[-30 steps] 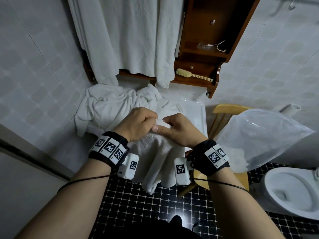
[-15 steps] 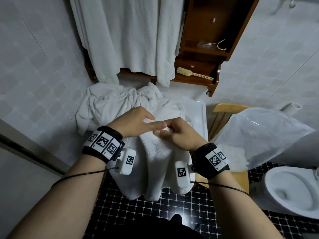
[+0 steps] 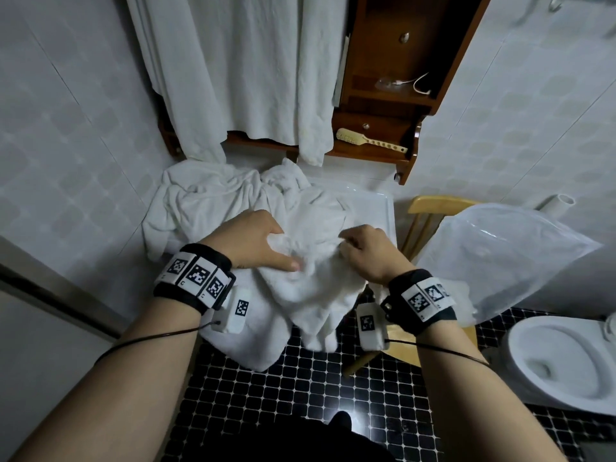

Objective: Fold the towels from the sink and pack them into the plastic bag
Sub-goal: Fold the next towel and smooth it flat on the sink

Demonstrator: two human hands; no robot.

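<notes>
hands have been drawn apart since the earlier frame. the towel (image 3: 313, 291) is now gripped in a bunch by the left hand (image 3: 248, 243) and pinched by the right hand (image 3: 366, 255) at the sink's (image 3: 375, 211) front edge. much of the sink is hidden under a heap of towels (image 3: 206, 201). the plastic bag (image 3: 500, 261) is propped on a chair (image 3: 430, 206) at the right, and most of the chair is covered by it.

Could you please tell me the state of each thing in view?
left hand: grips the towel.
right hand: pinches the towel.
towel: crumpled, hanging over the sink's edge.
pile: unfolded, heaped in the sink.
bag: puffed up, on the chair.
toilet: bowl uncovered.
hanging towels: draped, unfolded.
</notes>
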